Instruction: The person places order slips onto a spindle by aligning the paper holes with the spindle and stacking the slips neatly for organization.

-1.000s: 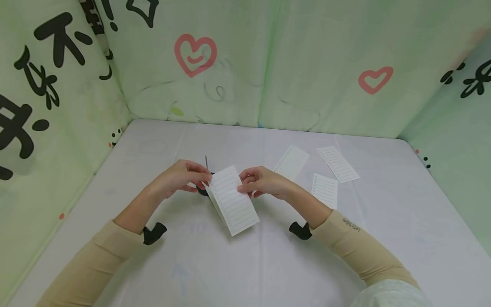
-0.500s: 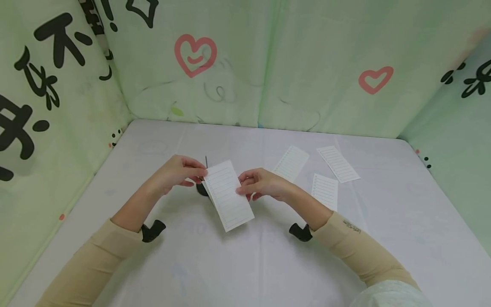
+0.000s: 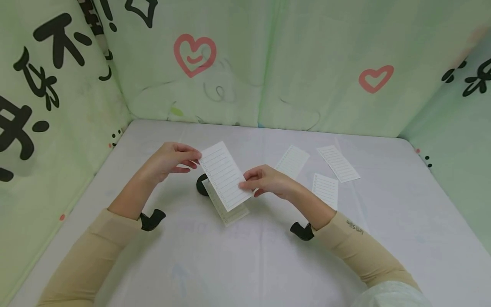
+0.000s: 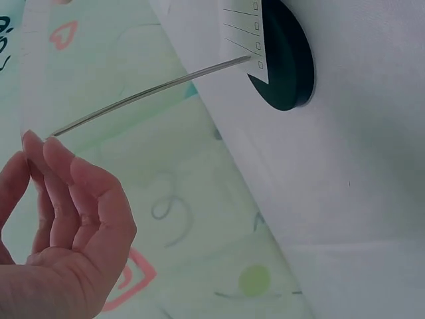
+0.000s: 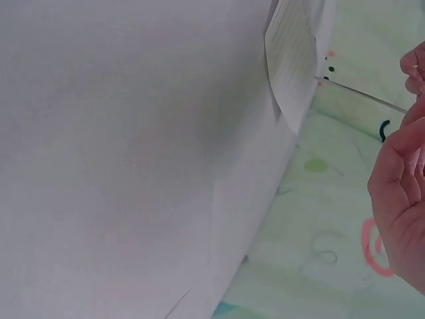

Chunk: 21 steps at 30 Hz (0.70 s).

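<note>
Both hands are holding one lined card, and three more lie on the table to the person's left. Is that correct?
Wrong side: the head view shows the three cards to the person's right. The left hand and right hand do hold one lined card.

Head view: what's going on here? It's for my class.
A person's left grip and right grip hold a lined checklist card by opposite edges, near the tip of a metal spike. A second card is threaded on the spike, over its round black base. Three loose cards lie on the table, at right. Whether the held card is pierced can't be seen.
</note>
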Available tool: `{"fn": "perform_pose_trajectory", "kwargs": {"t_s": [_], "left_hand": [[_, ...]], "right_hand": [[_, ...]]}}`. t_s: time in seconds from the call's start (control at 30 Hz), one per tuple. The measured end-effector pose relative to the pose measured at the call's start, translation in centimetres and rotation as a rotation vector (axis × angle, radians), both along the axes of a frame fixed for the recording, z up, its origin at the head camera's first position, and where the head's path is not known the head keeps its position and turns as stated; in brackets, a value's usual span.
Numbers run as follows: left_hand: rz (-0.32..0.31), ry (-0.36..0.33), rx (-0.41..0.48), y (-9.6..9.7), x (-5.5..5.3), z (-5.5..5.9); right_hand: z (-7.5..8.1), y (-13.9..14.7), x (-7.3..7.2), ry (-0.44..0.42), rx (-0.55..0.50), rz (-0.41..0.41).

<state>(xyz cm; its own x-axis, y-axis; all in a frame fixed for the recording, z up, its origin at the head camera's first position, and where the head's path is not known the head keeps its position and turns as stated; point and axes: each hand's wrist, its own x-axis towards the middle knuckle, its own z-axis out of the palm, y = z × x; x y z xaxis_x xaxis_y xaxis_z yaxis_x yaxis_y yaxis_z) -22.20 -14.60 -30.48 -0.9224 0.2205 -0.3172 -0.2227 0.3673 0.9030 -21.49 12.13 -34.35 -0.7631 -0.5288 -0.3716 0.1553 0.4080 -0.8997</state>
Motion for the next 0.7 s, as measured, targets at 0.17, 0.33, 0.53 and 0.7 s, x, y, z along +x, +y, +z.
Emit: {"fn": "perform_pose_trajectory", "kwargs": {"t_s": [0.17, 0.33, 0.53, 0.7], "left_hand": [[0.003, -0.038, 0.026, 0.08, -0.20, -0.12], [0.009, -0.048, 0.037, 0.21, -0.47, -0.35], [0.023, -0.060, 0.039, 0.32, -0.77, -0.73], [0.024, -0.055, 0.049, 0.37, -0.91, -0.97]], "right_hand": [[-0.08, 0.04, -0.11, -0.007, 0.011, -0.017], [-0.36, 0.12, -0.26, -0.013, 0.002, -0.028], [-0.70, 0.13, -0.43, -0.031, -0.021, -0.022], [-0.96, 0.10, -0.54, -0.034, -0.019, -0.023]]}}
